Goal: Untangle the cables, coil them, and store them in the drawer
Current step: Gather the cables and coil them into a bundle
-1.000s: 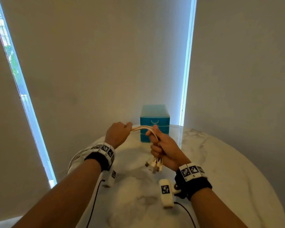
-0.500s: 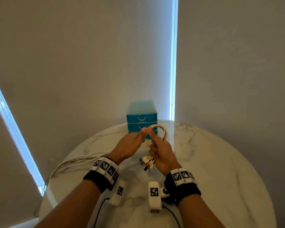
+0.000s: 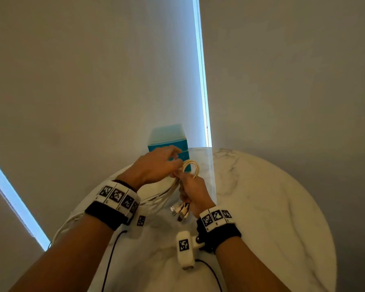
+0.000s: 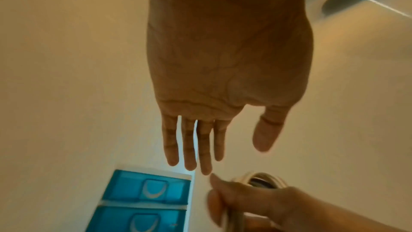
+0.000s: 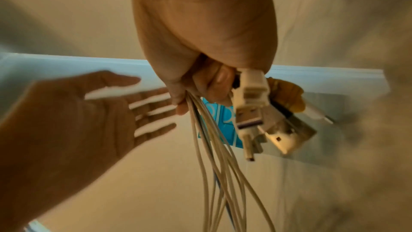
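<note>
My right hand (image 3: 193, 189) grips a bundle of white cables (image 3: 191, 167) that loops up above the fist. Several USB plugs (image 5: 249, 112) hang out below the fist, and the loose strands (image 5: 214, 165) trail down and off to the left over the table. My left hand (image 3: 159, 163) hovers just left of the loop, fingers (image 4: 189, 145) straight and spread, holding nothing. The blue drawer unit (image 3: 168, 139) stands behind both hands at the table's far edge, with its two drawer fronts (image 4: 147, 200) closed.
The round white marble table (image 3: 261, 207) reaches out to the right. Grey walls stand close behind the drawer unit, with a bright window strip (image 3: 202, 81) between them. Black wrist-camera leads (image 3: 110, 260) hang from both wrists.
My left hand has let go of the cable and opened, lifting a little toward the drawer unit. The right hand still holds the loop; the view has tilted down and left.
</note>
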Tool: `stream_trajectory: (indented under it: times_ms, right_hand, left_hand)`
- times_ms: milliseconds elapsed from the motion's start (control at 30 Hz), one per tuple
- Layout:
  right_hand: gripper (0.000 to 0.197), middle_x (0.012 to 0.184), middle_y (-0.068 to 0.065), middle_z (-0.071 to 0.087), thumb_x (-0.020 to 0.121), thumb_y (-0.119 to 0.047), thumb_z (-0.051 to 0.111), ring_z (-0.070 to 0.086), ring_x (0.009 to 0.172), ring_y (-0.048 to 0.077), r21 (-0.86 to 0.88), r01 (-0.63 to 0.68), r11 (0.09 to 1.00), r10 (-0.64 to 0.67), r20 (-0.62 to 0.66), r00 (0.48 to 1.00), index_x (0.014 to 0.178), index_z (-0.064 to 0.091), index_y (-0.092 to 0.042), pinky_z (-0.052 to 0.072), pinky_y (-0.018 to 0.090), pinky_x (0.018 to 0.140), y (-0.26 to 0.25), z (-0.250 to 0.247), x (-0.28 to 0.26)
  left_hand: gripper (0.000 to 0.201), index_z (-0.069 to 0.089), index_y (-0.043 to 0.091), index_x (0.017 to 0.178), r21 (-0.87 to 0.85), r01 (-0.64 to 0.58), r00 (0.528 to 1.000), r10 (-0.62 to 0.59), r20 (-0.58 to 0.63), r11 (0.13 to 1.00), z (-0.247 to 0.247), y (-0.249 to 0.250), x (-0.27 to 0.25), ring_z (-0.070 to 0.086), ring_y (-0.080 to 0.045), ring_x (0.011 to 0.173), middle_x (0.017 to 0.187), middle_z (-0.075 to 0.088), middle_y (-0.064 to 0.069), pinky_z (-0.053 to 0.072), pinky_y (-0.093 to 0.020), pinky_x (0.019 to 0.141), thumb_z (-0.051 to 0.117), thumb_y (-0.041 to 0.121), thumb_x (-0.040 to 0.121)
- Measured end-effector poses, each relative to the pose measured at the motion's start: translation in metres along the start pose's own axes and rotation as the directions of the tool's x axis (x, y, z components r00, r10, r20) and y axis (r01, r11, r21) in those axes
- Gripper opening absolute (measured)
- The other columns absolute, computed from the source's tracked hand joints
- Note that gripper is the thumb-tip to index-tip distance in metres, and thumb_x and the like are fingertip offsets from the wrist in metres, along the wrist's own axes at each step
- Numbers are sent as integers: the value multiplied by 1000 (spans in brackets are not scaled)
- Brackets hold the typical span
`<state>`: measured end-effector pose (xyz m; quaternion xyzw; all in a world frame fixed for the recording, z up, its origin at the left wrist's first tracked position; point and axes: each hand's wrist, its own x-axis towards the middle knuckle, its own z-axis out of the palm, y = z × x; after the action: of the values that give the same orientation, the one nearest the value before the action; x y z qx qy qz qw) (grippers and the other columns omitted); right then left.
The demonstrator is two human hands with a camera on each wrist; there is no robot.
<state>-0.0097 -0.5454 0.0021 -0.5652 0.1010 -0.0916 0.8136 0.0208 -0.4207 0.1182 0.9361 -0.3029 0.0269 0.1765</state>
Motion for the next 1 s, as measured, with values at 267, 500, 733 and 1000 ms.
stream_trajectory:
  times_ms: [267,500,733,1000]
  right_hand:
    - [43,57,-3,50,106,-12,60,46,46,5,-437,205,876,-224,9,975,64,49,-20,34,12,43,-8,6,-1]
    - [28,57,2,59,103,-32,65,51,50,15,-221,66,973,-71,-13,997,81,66,-15,45,27,54,-16,0,-4]
    - [33,58,2,55,101,-31,64,48,50,13,-270,-33,962,52,62,997,70,62,-18,42,23,55,-6,-4,-1]
    - [34,64,0,53,103,-30,65,45,53,11,-405,56,913,-13,110,994,73,55,-18,39,22,53,6,0,6]
  left_hand:
    - [24,77,37,117,624,-119,980,194,-54,773,10,51,23,67,-16,95,110,74,5,48,-33,80,75,36,94]
    - [21,72,19,116,613,-38,954,211,-212,789,17,59,39,73,-25,101,112,77,-7,56,-39,100,71,35,103]
    - [30,67,14,107,557,-92,939,258,-228,825,26,53,37,71,-26,91,103,75,-8,57,-37,88,63,44,106]
    - [23,66,14,97,475,-147,912,304,-274,868,29,46,34,70,-25,88,102,75,-6,59,-40,93,68,36,105]
